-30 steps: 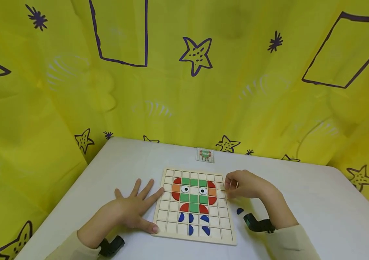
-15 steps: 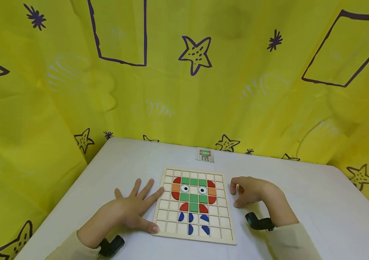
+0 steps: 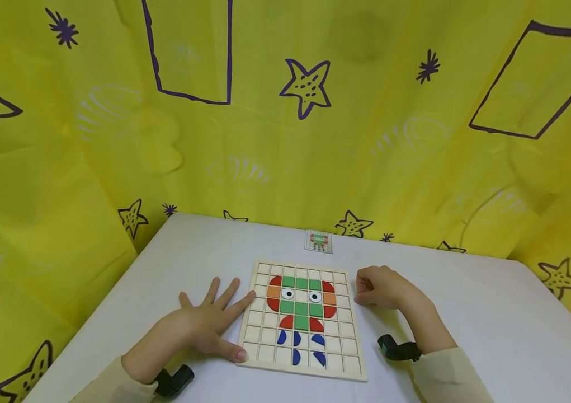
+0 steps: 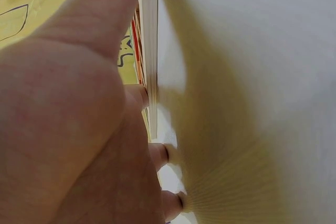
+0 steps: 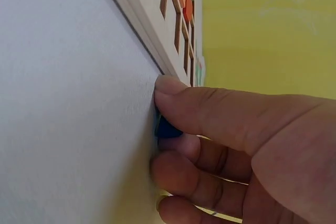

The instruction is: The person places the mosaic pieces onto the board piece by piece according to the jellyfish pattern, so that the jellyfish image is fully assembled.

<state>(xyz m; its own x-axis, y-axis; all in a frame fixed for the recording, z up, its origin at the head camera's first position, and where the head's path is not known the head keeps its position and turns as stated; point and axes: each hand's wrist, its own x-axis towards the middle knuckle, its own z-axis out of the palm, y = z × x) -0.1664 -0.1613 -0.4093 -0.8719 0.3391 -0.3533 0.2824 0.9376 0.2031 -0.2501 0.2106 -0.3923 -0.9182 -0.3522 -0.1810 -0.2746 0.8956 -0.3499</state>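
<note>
A square wooden grid board (image 3: 343, 366) lies flat on the white table, bearing green, red and orange tiles, two eye tiles and several blue half-circle tiles. My left hand (image 3: 207, 327) is spread at the board's left side, its thumb at the near corner and a fingertip at the left edge. Just off the board's right edge is my right hand (image 3: 383, 288), close to the tabletop. In the right wrist view its thumb and a finger pinch a blue half-circle tile (image 5: 168, 128), mostly covered by the thumb.
A small picture card (image 3: 318, 241) with a similar coloured figure lies behind the board, near the table's far edge. Yellow patterned cloth (image 3: 265, 140) hangs behind and along the sides of the table (image 3: 496, 313).
The blue half-circle tile lying right of the board a second ago is now in my right hand's pinch. That hand reached slightly nearer, then rose back beside the board. My left hand stayed put.
</note>
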